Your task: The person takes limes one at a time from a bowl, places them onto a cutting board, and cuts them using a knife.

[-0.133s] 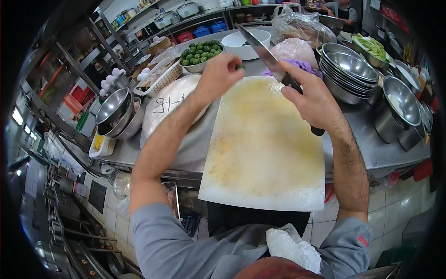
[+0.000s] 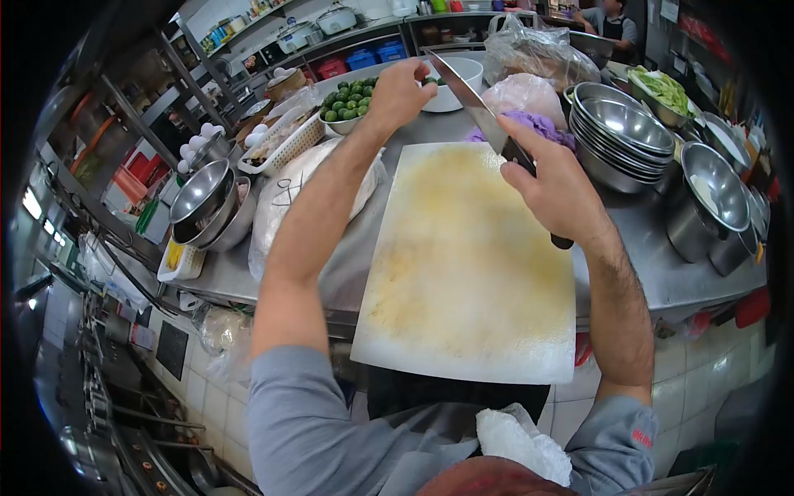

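Note:
My left hand (image 2: 403, 93) is closed on a small green fruit (image 2: 428, 81) at the near left rim of a white bowl (image 2: 471, 73). Left of that hand, more green fruits (image 2: 347, 102) fill another bowl, partly hidden behind my forearm. My right hand (image 2: 550, 178) grips the black handle of a large knife (image 2: 477, 107), whose blade slants up and to the left, its tip close to the white bowl. Below both hands lies a stained white cutting board (image 2: 471, 264).
Stacked metal bowls (image 2: 616, 132) stand at the right, near a purple cloth (image 2: 529, 126) and plastic bags (image 2: 538, 54). On the left are a filled white bag (image 2: 281, 194), a white basket (image 2: 294, 145) and metal bowls (image 2: 198, 192). Another person (image 2: 612, 25) is far back right.
My left hand has moved forward, away from me, to the white bowl with the green fruit. The knife and my right hand have barely shifted.

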A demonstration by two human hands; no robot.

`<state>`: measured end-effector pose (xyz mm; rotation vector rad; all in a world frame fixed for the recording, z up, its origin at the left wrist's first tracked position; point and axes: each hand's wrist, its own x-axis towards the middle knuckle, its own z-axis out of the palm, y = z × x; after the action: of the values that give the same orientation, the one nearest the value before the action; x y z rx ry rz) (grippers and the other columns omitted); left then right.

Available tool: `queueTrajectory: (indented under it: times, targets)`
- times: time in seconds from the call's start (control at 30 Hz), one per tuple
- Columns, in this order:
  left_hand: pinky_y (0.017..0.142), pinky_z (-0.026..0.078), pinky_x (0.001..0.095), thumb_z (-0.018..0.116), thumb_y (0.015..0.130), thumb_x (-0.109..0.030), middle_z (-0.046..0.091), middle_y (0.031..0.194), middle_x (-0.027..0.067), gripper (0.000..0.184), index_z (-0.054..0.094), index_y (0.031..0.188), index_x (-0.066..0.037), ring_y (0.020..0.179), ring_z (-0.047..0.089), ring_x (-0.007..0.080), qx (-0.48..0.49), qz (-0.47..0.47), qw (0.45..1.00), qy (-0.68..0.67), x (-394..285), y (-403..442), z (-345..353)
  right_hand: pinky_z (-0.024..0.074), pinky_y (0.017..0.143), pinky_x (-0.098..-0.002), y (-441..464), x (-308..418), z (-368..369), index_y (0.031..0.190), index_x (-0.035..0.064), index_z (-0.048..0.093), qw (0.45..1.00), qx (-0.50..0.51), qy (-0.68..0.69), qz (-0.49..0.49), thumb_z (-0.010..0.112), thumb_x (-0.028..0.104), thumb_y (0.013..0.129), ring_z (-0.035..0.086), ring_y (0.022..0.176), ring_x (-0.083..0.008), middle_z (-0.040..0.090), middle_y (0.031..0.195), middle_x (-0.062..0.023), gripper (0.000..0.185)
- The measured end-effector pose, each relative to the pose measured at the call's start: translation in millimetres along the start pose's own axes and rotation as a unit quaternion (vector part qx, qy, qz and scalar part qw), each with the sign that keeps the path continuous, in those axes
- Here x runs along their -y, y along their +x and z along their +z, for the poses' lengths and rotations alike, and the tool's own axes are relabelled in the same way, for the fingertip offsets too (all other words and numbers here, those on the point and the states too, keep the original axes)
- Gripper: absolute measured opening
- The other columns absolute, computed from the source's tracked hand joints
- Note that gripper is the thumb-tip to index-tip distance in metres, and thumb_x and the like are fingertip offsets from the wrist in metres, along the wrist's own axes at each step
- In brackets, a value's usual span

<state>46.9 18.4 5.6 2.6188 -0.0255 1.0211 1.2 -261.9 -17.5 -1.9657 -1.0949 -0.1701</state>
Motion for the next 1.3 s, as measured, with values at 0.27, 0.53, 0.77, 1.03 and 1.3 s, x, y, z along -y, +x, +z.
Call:
queueTrajectory:
  times: [0.27, 0.53, 0.77, 1.03, 1.3]
  targets:
    - [0.093, 0.050, 0.0409, 0.067, 0.079, -0.018, 0.069, 0.106, 0.0159, 0.031, 0.069, 0.108, -0.007, 0.103, 0.064, 0.0342, -0.031, 0.019, 0.982, 0.186, 60, 35, -3, 0.0476, 0.083, -0.0456, -3, 6, -1, 0.135, -0.0034, 0.046, 1.000, -0.007, -0.015, -0.025, 0.058, 0.008, 0.088, 0.062, 0.094, -0.0426, 0.065, 0.097, -0.0269, 0.050]
    - [0.090, 0.052, 0.0356, 0.075, 0.074, -0.020, 0.071, 0.108, 0.0124, 0.038, 0.070, 0.110, -0.007, 0.097, 0.068, 0.0249, 0.124, -0.182, 0.948, 0.229, 124, -19, -93, 0.0473, 0.087, -0.0460, -7, 10, 5, 0.135, -0.0025, 0.047, 0.998, 0.007, -0.022, -0.052, 0.058, 0.008, 0.088, 0.061, 0.100, -0.0405, 0.065, 0.104, -0.0258, 0.049]
    - [0.086, 0.053, 0.0385, 0.078, 0.071, -0.018, 0.072, 0.099, 0.0178, 0.035, 0.073, 0.103, -0.003, 0.094, 0.069, 0.0286, 0.053, -0.205, 0.964, 0.161, 142, -33, -76, 0.0467, 0.092, -0.0447, -6, 7, 10, 0.136, -0.0017, 0.046, 0.999, 0.029, -0.036, -0.025, 0.057, 0.009, 0.089, 0.061, 0.105, -0.0397, 0.064, 0.110, -0.0257, 0.050]
    - [0.087, 0.050, 0.0341, 0.073, 0.082, -0.012, 0.069, 0.106, 0.0110, 0.033, 0.067, 0.113, -0.003, 0.098, 0.066, 0.0205, 0.004, -0.216, 0.968, -0.124, 129, -40, -93, 0.0468, 0.092, -0.0453, -5, 8, 6, 0.137, -0.0005, 0.046, 0.998, 0.033, -0.041, -0.016, 0.057, 0.010, 0.089, 0.061, 0.105, -0.0399, 0.064, 0.111, -0.0258, 0.050]
    - [0.091, 0.051, 0.0351, 0.066, 0.087, -0.002, 0.064, 0.115, 0.0100, 0.035, 0.058, 0.121, -0.002, 0.102, 0.063, 0.0205, 0.175, -0.061, 0.781, -0.596, 3, -124, -63, 0.0469, 0.093, -0.0408, -7, 6, 11, 0.137, 0.0033, 0.047, 0.996, 0.077, -0.035, -0.006, 0.056, 0.010, 0.088, 0.061, 0.107, -0.0358, 0.063, 0.116, -0.0226, 0.050]
